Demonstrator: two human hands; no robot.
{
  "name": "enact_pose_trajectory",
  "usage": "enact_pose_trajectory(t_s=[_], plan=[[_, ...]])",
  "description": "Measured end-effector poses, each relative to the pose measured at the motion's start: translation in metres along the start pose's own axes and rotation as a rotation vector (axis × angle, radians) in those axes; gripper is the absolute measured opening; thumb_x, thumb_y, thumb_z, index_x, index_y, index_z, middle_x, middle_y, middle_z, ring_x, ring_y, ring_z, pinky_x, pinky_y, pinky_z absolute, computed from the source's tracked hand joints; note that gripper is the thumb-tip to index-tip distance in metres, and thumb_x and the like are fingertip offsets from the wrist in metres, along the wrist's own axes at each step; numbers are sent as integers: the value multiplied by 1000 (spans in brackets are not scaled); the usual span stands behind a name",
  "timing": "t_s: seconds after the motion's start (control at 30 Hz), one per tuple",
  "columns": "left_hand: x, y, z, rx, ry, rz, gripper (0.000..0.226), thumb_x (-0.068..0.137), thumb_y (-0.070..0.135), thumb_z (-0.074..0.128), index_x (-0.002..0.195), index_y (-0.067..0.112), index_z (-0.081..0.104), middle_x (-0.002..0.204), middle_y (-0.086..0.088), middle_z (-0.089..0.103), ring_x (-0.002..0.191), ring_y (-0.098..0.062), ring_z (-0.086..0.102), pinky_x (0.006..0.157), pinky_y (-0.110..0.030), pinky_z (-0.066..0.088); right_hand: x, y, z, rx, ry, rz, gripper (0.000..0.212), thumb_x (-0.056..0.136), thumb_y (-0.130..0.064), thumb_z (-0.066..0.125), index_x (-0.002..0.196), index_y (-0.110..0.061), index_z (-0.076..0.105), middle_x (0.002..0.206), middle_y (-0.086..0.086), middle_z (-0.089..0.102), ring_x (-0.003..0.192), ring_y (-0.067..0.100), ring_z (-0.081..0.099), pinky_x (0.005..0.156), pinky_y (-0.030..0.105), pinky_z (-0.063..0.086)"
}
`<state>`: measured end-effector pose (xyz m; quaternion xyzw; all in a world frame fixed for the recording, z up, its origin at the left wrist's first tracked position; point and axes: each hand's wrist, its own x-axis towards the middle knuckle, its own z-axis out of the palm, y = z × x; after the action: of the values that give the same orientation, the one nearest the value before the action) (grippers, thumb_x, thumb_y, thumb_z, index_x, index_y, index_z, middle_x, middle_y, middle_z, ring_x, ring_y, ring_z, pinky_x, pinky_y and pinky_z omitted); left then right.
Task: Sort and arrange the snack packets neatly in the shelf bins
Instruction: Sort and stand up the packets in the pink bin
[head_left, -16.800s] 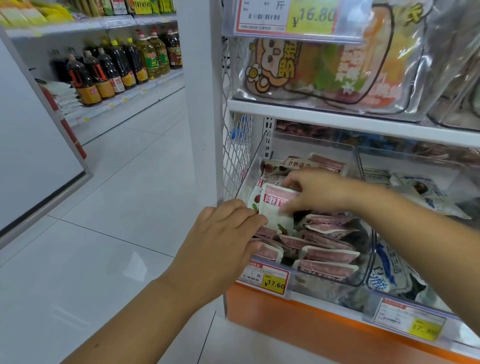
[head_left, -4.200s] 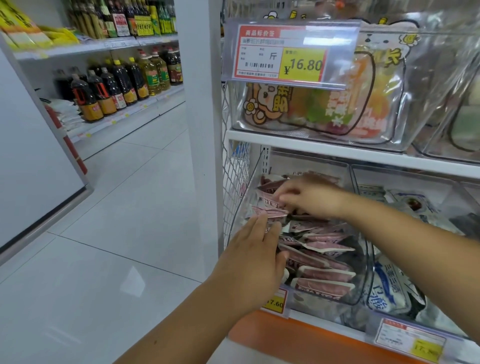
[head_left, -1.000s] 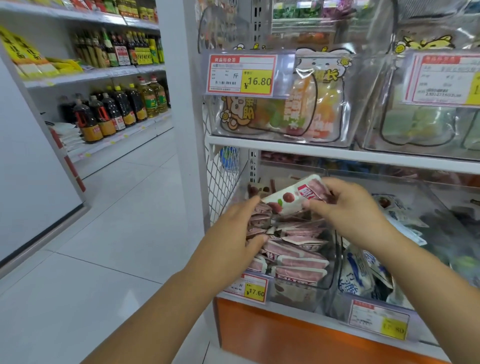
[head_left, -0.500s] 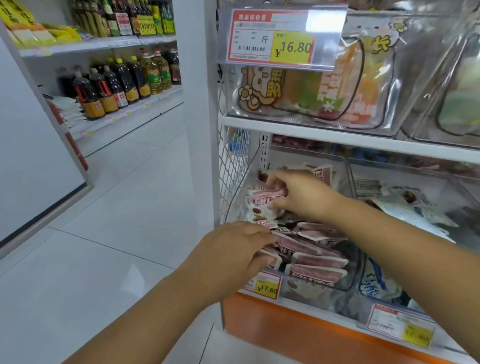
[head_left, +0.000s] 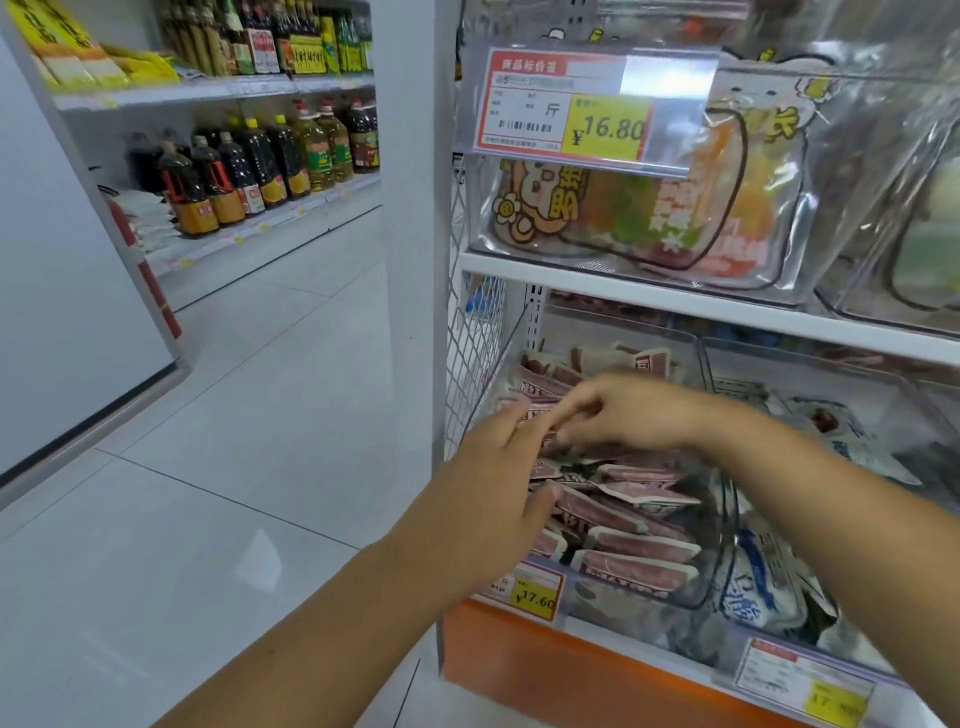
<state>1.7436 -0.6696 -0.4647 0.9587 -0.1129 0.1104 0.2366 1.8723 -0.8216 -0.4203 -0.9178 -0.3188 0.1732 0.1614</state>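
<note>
Under our right hand (head_left: 628, 415), the packet we lifted clear a second ago has come down into the back of the row of pink snack packets (head_left: 639, 551), so one more piece looks filed. The right fingers are blurred, and we cannot tell whether they still pinch it. Our left hand (head_left: 483, 488) is spread, fingers straight, bracing the row's left edge. The ordered packets lie just below both palms in the clear bin (head_left: 727, 540); loose ones wait beyond the right knuckles.
</note>
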Motion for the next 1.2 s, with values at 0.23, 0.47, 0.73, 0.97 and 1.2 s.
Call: enact_pose_trajectory(t_s=[0.23,0.47,0.73,0.97,1.2], plan=[[54,-4,23,50,-63,-55,65,96,34,51,152,19,21,160,-4,12,148,-21,5,121,-38,11,15,48,-25,-99,257,160,26,90,-30,64,115,-23,67,115,-4,66,94,8,57,80,21,40],[86,-6,39,246,-18,-11,69,93,44,49,151,20,20,160,-3,14,147,-24,2,120,-47,-2,53,61,-9,-328,236,165,32,88,-57,55,96,-32,72,89,-8,67,82,13,61,62,25,40],[84,-11,38,274,-104,-6,53,96,41,43,146,26,33,151,-2,37,139,-19,29,119,-43,9,39,71,-20,-109,210,102,22,92,-32,59,109,-20,65,103,-3,66,87,12,58,72,24,41],[75,-16,37,211,-160,-15,49,101,34,37,149,25,30,153,1,32,140,-18,24,117,-32,13,63,69,-6,-234,246,115,50,85,-62,56,75,-14,67,66,-1,61,62,17,57,54,25,37],[74,-16,37,190,-120,-6,49,100,31,39,148,23,33,151,1,37,138,-19,28,114,-29,15,41,53,-15,303,440,87,42,89,-56,52,71,-19,57,70,-2,68,39,1,47,43,12,35]])
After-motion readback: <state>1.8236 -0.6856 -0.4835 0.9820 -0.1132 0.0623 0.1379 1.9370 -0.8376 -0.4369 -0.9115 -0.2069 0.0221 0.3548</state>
